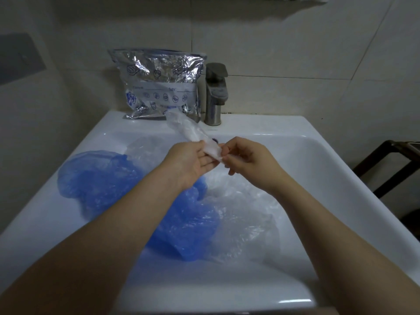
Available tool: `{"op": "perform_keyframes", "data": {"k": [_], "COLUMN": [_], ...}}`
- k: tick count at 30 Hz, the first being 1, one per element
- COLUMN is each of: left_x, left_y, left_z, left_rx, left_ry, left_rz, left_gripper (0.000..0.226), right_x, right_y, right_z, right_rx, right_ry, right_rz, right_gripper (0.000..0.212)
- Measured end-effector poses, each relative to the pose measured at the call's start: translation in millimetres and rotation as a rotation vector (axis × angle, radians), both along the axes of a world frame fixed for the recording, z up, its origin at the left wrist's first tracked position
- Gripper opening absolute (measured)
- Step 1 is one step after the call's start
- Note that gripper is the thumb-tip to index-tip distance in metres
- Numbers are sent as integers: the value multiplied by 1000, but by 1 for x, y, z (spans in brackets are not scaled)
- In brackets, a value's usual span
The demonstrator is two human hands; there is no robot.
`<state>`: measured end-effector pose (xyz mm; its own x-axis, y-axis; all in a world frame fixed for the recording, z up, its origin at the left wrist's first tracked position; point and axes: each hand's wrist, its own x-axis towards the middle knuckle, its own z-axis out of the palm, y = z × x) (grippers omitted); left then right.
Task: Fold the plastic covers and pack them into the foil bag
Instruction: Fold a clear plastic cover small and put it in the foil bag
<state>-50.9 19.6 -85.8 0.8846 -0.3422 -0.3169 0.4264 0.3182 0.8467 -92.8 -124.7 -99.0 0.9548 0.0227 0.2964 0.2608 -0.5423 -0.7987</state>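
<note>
Hidden, cropped and unreadable bits

Both forearms cut off at the near edge. Left hand [193, 159] covers part of the rolled clear cover [189, 130]; right hand [244, 156] fingertips hide its near end. Sink [318, 155] drain mostly hidden behind the roll, basin floor under the blue covers [109, 178] and clear covers [245, 214]. Foil bag [159, 85] small print too blurry to read, contents unclear. Dark frame [391, 164] at right cropped. Grey wall panel [20, 57] at far left cropped.

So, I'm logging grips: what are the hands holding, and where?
Both hands, left hand and right hand, pinch the near end of a folded clear plastic cover.
</note>
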Motion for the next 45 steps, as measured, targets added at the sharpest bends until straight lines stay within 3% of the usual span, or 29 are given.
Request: {"op": "perform_keyframes", "data": {"k": [4, 7, 12, 14, 19, 25, 31, 33, 36, 40, 45], "left_x": [0, -4, 4, 6, 0, -8, -10, -10, -9, -8, -10], "left_y": [2, -3, -1, 2, -2, -6, -8, -7, -4, -1, -3], "left_z": [3, -1, -9, -8, -6, -6, -4, -6, -5, -1, -1], "left_rx": [-84, 25, 96, 101, 80, 93, 141, 176, 141, 89, 102], "left_ry": [48, -28, -83, -84, -126, -179, -170, -166, -122, -43, -20], "left_rz": [6, -32, 43, 33, -38, -111, -141, -119, -113, -92, -115], "left_gripper": [35, 28, 27, 25, 16, 19, 25, 21, 18, 18, 15], "right_x": [0, 2, -2, -3, -4, -5, -1, 1, 1, 4, 5], "right_y": [0, 3, 3, 4, 4, 6, 5, 6, 1, -8, -4], "right_z": [-3, -7, -2, -1, 3, 3, 0, -2, 0, -4, -4], "right_rx": [-35, -10, -118, -153, -5, 237, 299, 197, -126, -469, -471], "right_ry": [73, 91, 172, 171, 89, 176, 212, 133, -101, -192, -351], "right_rz": [17, -10, 159, 212, 90, -40, -159, -158, -34, 41, -42], "right_gripper": [4, 10, 45, 50, 13, 18, 25, 24, 23, 35, 11]}}
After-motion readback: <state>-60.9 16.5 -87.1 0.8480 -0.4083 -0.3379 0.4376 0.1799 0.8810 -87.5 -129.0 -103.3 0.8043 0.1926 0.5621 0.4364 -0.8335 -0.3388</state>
